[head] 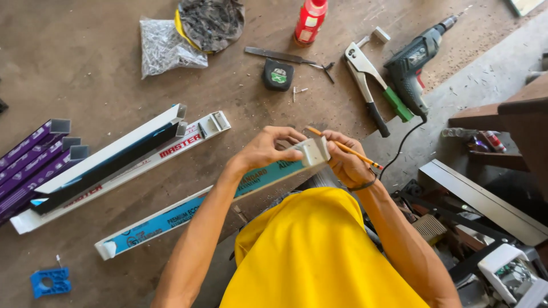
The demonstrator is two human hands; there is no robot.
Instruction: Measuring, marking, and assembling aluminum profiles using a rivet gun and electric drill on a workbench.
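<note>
My left hand (267, 147) grips the near end of a long white aluminium profile (171, 219) wrapped in blue film, which slants down to the left across the floor. A small white corner piece (315, 152) sits at that end, between both hands. An orange pencil (348, 149) is held in my right hand (348, 162), its tip touching the top of the corner piece. A yellow shirt (319, 256) fills the lower middle of the view.
More profiles lie at left: white ones (123, 162) and purple ones (31, 159). On the floor beyond are a tape measure (278, 75), a rivet gun (368, 85), a drill (412, 65), a red bottle (310, 20), a bag of screws (165, 45) and a blue jig (51, 281).
</note>
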